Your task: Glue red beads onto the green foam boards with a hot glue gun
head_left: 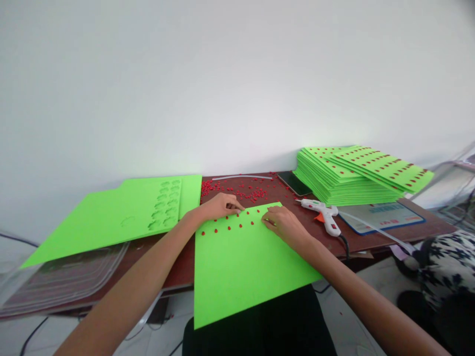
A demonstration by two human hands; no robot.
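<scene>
A bright green foam-like sheet (pixel 241 267) lies tilted from the table's front edge onto my lap. Rows of small red pieces (pixel 229 228) dot its upper part. My left hand (pixel 221 205) is at the sheet's far edge, its fingers closed in a pinch beside the red pieces; anything between the fingertips is too small to tell. On the sheet's upper right, my right hand (pixel 281 221) has thumb and fingers drawn together at the end of a row. Its fingertips hide whatever they hold.
Loose red pieces (pixel 256 192) are scattered by the wall, near a phone (pixel 295 183). To the right are a white glue gun (pixel 323 212) with its cord and stacked dotted green sheets (pixel 334 180). Larger green sheets (pixel 107 212) lie left. A person's patterned clothing (pixel 451 262) shows far right.
</scene>
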